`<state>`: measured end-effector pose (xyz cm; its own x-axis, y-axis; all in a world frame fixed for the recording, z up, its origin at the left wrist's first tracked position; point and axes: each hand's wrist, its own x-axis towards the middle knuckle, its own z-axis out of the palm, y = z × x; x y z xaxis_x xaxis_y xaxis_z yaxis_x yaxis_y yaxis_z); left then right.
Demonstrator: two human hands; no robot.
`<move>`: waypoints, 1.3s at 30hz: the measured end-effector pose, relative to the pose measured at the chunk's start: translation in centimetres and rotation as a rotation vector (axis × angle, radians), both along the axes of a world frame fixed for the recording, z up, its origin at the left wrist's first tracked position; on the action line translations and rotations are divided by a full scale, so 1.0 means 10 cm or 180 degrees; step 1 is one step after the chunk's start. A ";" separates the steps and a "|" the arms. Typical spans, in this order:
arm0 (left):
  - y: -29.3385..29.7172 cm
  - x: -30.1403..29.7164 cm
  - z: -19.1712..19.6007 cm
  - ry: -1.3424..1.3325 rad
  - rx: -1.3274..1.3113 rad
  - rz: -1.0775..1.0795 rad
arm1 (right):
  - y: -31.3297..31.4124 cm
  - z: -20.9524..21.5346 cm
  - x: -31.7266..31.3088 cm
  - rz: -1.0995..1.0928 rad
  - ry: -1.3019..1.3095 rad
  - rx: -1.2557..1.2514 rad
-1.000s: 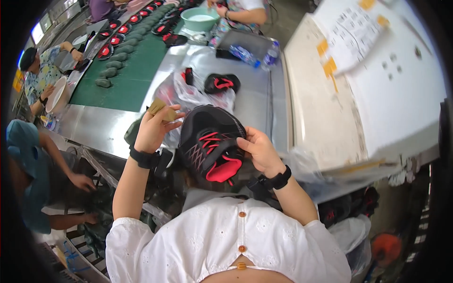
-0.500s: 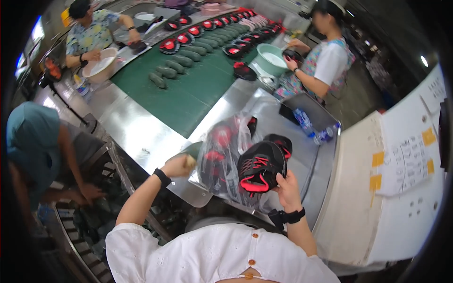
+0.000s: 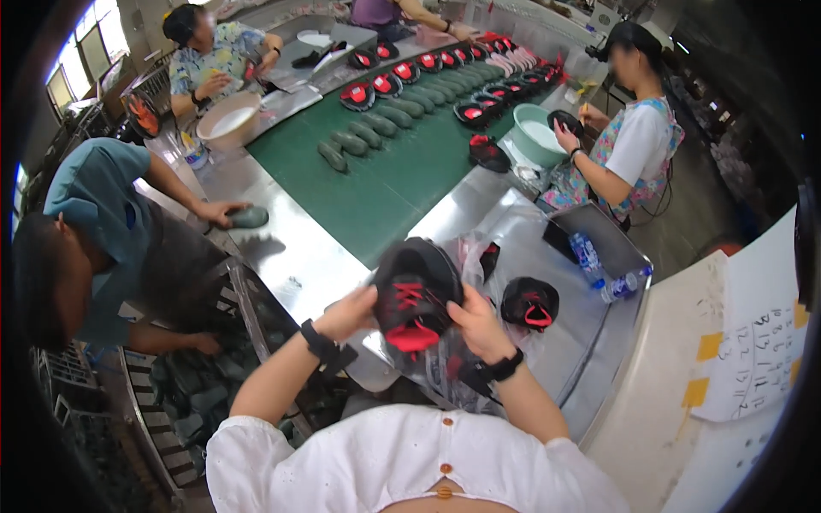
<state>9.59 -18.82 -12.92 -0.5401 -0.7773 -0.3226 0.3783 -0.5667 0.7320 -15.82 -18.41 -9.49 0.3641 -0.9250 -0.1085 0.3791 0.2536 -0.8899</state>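
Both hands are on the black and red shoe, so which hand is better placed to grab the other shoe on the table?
Right hand: the second shoe lies just to its right; the left hand is across the held shoe.

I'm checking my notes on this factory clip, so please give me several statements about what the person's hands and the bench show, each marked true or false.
1. Both the left hand and the right hand hold the black and red shoe upper. True.
2. The conveyor belt is blue. False: it is green.
3. A second black and red upper lies on the metal bench, to the right of the held one. True.
4. Each wrist is bare. False: both wear dark wristbands.
5. The plastic bottles stand upright. False: they lie on their sides.
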 end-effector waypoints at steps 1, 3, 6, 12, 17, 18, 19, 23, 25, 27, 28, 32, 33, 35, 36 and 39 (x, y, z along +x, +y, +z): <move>-0.10 -0.10 0.17 0.0025 -0.0133 0.0164 | -0.09 0.04 0.08 0.0133 -0.0181 0.0074; -0.29 -0.08 0.12 -0.0235 -0.0327 0.0454 | -0.17 0.00 0.15 -0.0312 0.0311 0.0064; -0.61 0.11 0.01 -0.0580 -0.0068 0.0810 | -0.21 -0.11 0.01 -0.0882 0.1075 -0.0119; -2.19 1.15 -0.30 -0.0049 -0.0813 0.2211 | 0.15 -0.30 -0.55 -0.0445 0.1332 0.0234; -2.78 1.60 0.00 -0.1491 0.0001 0.3429 | 0.38 -0.36 -0.76 -0.0665 0.1564 0.0278; -2.72 1.43 -0.08 -0.1507 -0.0147 0.3049 | 0.41 -0.39 -0.80 -0.0655 0.1656 0.0224; -2.62 1.21 -0.18 -0.1536 -0.0380 0.2405 | 0.41 -0.42 -0.84 -0.0630 0.1562 0.0319; -1.71 -0.07 -0.08 -0.1602 -0.1292 0.0132 | 0.16 -0.33 -0.90 -0.0365 0.2804 -0.0552; -1.25 -0.54 -0.09 -0.1998 -0.2213 -0.1213 | 0.01 -0.41 -0.91 -0.0393 0.3344 -0.1128; -0.80 -0.97 -0.06 -0.2459 -0.4002 -0.1168 | -0.05 -0.51 -0.83 -0.0189 0.3664 -0.1123; -0.71 -1.15 -0.10 -0.2409 -0.4006 -0.1173 | 0.01 -0.62 -0.76 -0.0438 0.3950 -0.1443; -0.52 -1.41 -0.44 -0.3267 -0.5335 -0.1537 | 0.40 -0.87 -0.23 0.1063 0.3479 -0.1424; -0.50 -1.28 -0.53 -0.3566 -0.5209 -0.2131 | 0.43 -0.58 -0.16 0.1623 0.2492 -0.1943; -0.49 -1.06 -0.55 -0.3927 -0.5260 -0.2623 | 0.58 -0.26 -0.19 0.2024 0.2419 -0.1671; -0.45 -0.92 -0.49 -0.4045 -0.5419 -0.2507 | 0.64 -0.13 -0.24 0.1976 0.2631 -0.1581; -0.31 -0.45 -0.26 -0.4719 -0.5045 -0.2305 | 0.77 0.04 -0.44 0.1661 0.1808 -0.1073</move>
